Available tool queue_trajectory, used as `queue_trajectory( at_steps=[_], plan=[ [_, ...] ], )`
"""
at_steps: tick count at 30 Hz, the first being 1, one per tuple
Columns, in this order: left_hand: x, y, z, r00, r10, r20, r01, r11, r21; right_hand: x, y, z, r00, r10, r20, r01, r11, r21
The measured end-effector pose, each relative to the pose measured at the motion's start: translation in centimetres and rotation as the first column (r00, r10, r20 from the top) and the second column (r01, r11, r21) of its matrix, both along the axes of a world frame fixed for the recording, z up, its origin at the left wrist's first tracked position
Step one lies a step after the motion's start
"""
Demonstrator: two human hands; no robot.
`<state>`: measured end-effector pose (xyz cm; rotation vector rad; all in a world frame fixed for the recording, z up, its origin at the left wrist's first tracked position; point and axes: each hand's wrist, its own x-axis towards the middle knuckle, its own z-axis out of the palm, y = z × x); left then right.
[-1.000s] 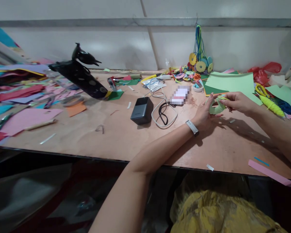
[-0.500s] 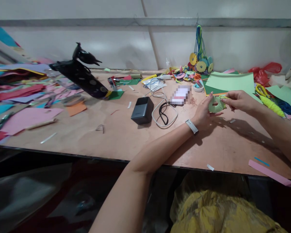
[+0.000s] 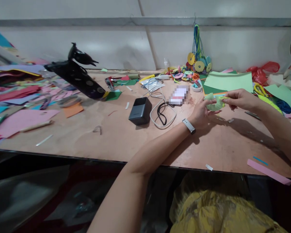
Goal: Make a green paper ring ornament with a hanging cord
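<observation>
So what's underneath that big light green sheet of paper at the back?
Under the light green sheet lies a darker green sheet, with an orange edge showing along its front. How far those run beneath is covered, as is the table there.

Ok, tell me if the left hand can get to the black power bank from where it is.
Probably yes: bare table lies between the left hand and the black power bank, but the hand holds a green paper piece.

Both hands pinch pale green paper piece (image 3: 214, 104) above table (image 3: 116, 136); left hand (image 3: 201, 114), right hand (image 3: 239, 99); power bank (image 3: 140, 111) nearby
</observation>
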<state>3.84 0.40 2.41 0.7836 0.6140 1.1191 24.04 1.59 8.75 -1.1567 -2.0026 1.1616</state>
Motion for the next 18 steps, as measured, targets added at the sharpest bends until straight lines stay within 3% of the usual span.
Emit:
queue_trajectory(
  at_steps=[7, 13, 18],
  plan=[
    [0.2, 0.1, -0.1, 1.000, 0.016, 0.000, -0.016, 1.000, 0.003, 0.2, 0.2, 0.1, 1.000, 0.006, 0.019, -0.007, 1.000, 0.020],
    [0.0, 0.5, -0.4, 0.997, 0.082, -0.003, -0.082, 0.997, 0.002, 0.8, -1.0, 2.1, 0.983, -0.172, 0.055, 0.168, 0.982, 0.084],
    [0.0, 1.1, -0.9, 0.994, 0.109, -0.019, -0.109, 0.994, -0.011, 0.2, -3.6, 4.3, 0.998, -0.066, -0.006, 0.066, 0.992, 0.109]
  ],
)
